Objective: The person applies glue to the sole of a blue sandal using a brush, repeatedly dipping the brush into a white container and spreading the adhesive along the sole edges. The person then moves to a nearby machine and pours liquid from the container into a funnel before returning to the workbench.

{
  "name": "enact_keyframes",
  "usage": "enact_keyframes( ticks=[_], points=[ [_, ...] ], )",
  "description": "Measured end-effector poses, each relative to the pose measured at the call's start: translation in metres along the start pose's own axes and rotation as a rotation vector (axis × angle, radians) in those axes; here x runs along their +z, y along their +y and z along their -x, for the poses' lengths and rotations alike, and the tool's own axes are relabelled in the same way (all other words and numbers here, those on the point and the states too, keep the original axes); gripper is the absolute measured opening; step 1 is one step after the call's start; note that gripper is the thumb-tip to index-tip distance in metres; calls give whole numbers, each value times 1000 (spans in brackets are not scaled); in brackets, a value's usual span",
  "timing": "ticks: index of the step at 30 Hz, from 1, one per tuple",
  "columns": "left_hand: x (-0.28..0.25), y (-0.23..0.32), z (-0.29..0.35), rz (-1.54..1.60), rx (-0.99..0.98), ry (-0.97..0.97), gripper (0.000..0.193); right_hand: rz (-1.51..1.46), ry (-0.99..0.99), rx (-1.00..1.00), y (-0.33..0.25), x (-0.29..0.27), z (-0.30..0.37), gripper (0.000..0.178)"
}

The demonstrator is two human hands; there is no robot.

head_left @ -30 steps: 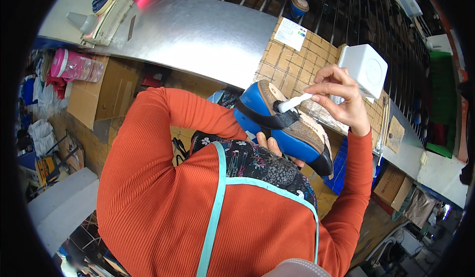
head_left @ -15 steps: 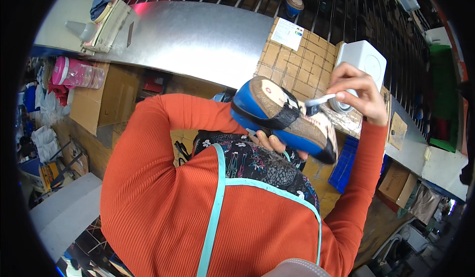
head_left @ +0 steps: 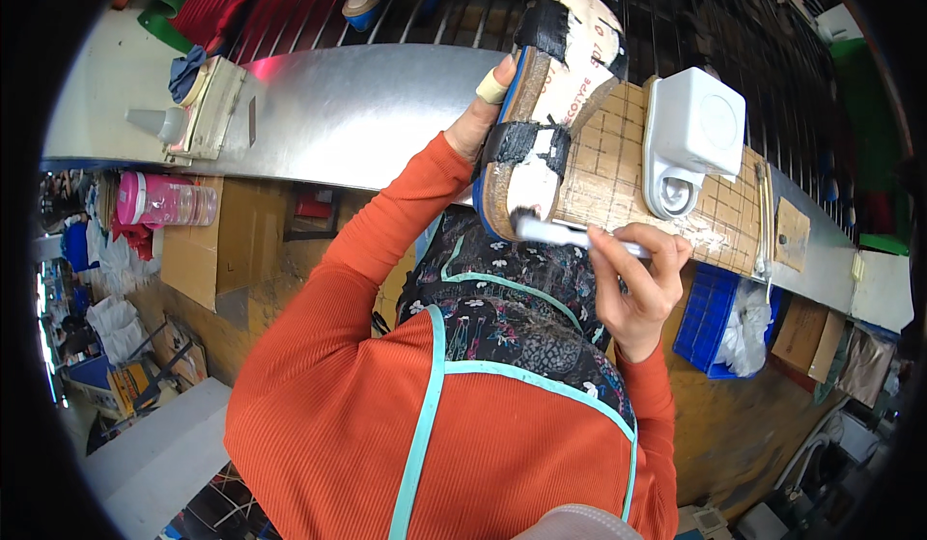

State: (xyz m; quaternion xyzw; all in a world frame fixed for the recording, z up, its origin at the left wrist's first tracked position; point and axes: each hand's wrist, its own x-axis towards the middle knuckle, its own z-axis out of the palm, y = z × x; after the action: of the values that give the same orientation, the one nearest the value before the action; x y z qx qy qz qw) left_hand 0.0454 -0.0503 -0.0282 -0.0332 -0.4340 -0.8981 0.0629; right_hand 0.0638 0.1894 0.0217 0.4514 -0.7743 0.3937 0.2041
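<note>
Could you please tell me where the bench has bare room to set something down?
The metal bench lies mostly bare between the pale box and the left hand. Its right side is crowded: a white container stands on cardboard, near thin sticks.

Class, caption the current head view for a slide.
Left hand holds a black-strapped shoe; right hand holds a brush at its nearer end.
</note>
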Motion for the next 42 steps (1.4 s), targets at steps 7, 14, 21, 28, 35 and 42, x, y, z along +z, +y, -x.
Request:
enact_keyframes(
  ticks=[7, 14, 21, 28, 35, 42],
  points=[
    [0, -5, 0, -334, -82, -86, 82, -62, 136, 296, 31, 16, 4, 27],
    [-3, -12, 4, -361, -72, 2, 78, -208, 72, 339, 26, 9, 13, 23],
    [-3, -14, 5, -263, -95, -24, 68, -136, 120, 319, 29, 17, 5, 21],
    [-8, -14, 2, -234, -108, 0, 69, -387, -107, 387, 28, 4, 12, 20],
    [-9, -20, -3, -329, -145, 22, 77, -139, 3, 322, 32, 9, 4, 22],
    [-12, -22, -5, -202, -262, 29, 72, -153, -132, 176, 36, -3, 2, 26]
  ],
)
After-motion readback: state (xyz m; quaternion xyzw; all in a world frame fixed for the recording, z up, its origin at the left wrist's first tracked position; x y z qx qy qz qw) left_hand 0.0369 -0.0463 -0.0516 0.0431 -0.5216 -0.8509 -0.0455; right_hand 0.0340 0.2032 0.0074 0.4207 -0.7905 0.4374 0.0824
